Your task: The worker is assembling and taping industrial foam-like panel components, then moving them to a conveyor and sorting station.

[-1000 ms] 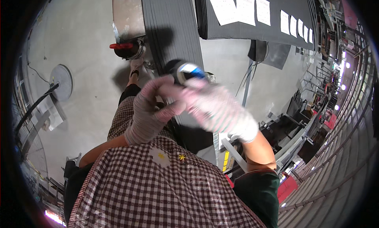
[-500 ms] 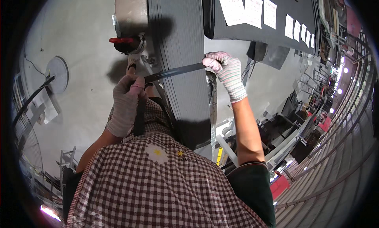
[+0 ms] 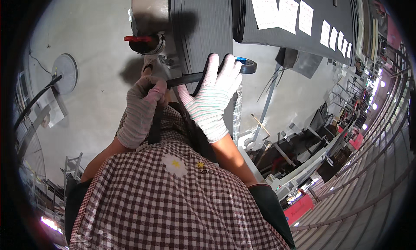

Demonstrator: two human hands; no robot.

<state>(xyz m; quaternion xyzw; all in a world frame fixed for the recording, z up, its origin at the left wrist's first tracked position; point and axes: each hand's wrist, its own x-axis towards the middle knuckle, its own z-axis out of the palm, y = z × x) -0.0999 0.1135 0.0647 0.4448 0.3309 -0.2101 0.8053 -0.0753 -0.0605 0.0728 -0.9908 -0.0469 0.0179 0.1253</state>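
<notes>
My left hand (image 3: 145, 102), in a striped knit glove, is closed on a black tape strip (image 3: 184, 79), the fingers pinching it beside the left edge of a tall stack of grey boards (image 3: 201, 24). The strip runs from there across the top of the stack and passes under my right hand (image 3: 212, 94). That hand is gloved too, its fingers spread and stretched out over the strip and the boards. Just past its fingertips, at the right edge of the stack, a black tape roll (image 3: 248, 68) with a blue inner ring shows, partly hidden behind the fingers.
To the upper right stands a dark board stack (image 3: 299, 37) with several white paper sheets (image 3: 288, 14) on it. A red-handled fitting (image 3: 141, 40) is left of the grey boards. A round fan-like base (image 3: 65, 73) stands on the floor at far left. Frames and racks fill the right.
My right hand has come left from the stack's right edge and opened from a pinch on the strip to spread fingers. The tape roll has come into sight. My left hand keeps its pinch.
</notes>
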